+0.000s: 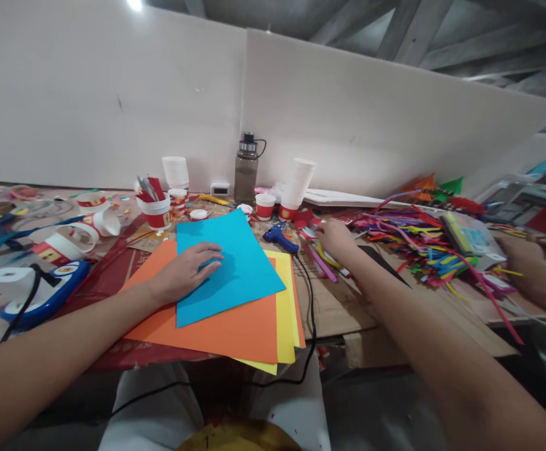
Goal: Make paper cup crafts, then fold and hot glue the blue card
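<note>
My left hand [192, 270] lies flat, fingers stretched out, on a blue sheet of paper [242, 269]. Under the blue sheet are an orange sheet [216, 338] and yellow sheets [286, 313], fanned out unevenly. My right hand [337, 239] reaches out to the right of the papers, its fingers curled down among small craft pieces; what they pinch, if anything, is hidden. A pink strip [324, 266] lies close below that hand. Between my hands, just beyond the papers, rests a blue glue gun [279, 238] with a black cord.
Stacked white paper cups [299, 181] and a grey bottle [246, 172] stand at the back. A cup of tools [154, 212] is at left, near a blue-and-white device [49, 294]. Colourful pipe cleaners [414, 241] heap at right, beside another person's hand [521, 257].
</note>
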`<state>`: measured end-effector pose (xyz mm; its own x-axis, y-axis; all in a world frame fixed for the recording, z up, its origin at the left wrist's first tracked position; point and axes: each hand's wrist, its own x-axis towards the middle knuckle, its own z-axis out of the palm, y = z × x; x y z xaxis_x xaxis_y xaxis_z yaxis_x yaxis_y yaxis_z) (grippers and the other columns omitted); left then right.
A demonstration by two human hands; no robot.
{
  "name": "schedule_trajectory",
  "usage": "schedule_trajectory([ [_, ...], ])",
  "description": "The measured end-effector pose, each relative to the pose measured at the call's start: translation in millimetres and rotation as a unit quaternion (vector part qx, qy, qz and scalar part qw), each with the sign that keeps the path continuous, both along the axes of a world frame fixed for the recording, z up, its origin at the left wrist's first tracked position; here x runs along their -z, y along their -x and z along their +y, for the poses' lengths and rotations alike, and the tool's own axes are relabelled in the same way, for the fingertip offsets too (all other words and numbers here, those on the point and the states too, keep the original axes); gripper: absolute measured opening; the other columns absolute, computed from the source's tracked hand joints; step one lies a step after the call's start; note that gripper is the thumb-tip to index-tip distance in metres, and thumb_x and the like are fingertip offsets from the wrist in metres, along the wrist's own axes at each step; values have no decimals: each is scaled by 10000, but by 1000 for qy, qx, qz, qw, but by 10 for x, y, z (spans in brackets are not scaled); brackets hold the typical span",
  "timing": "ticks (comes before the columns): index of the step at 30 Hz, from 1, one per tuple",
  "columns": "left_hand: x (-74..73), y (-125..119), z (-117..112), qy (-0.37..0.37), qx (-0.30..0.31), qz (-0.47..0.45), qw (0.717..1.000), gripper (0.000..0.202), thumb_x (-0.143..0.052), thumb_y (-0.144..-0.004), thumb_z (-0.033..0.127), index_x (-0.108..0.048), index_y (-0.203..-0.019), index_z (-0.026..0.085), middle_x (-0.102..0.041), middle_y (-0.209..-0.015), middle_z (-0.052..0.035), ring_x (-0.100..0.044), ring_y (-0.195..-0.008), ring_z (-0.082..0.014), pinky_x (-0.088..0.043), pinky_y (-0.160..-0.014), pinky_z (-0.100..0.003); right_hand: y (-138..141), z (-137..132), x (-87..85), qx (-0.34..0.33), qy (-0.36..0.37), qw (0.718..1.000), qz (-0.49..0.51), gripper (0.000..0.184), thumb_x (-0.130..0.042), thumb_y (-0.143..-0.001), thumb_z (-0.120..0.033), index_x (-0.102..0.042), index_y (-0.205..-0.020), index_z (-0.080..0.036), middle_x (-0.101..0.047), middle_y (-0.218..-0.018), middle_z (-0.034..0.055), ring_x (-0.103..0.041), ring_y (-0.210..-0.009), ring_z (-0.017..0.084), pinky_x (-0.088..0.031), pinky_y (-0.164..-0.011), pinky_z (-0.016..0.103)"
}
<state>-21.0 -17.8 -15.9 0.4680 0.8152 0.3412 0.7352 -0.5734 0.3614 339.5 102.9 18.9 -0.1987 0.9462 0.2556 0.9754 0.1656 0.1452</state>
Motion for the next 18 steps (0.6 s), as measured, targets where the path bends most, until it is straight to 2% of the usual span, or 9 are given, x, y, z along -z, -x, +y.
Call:
schedule_trajectory([
  [5,8,-13,-3,-5,14,-1,1000,377,-357,-933,402,-625,-1075,177,-558,-1198,-78,-487,-1136,-201,-381,-1001,-349,180,125,1,15,18,999,-25,308,-428,-836,-206,-704,-907,-91,-654,-930,180,-596,-892,228,-401,-758,289],
  [10,22,-5,8,-6,32,-7,999,349,-366,-936,377,-632,-1037,175,-587,-1142,-72,-514,-1087,-188,-400,-966,-329,293,109,-11,24,53,997,-55,314,-461,-844,-270,-702,-904,-79,-668,-945,192,-611,-909,243,-420,-785,300],
  [15,22,-9,14,-5,36,-10,999,335,-384,-927,379,-648,-995,183,-599,-1113,-71,-535,-1051,-196,-414,-941,-338,331,84,-34,41,60,994,-79,269,-496,-812,-165,-686,-978,-73,-647,-1046,207,-581,-1028,264,-420,-841,312],
  [18,28,-11,15,-7,36,-12,999,330,-392,-921,378,-655,-975,186,-600,-1106,-75,-545,-1033,-202,-427,-920,-341,375,106,-27,64,59,993,-79,278,-500,-816,-157,-680,-1011,-72,-638,-1066,227,-582,-1050,262,-425,-854,313],
])
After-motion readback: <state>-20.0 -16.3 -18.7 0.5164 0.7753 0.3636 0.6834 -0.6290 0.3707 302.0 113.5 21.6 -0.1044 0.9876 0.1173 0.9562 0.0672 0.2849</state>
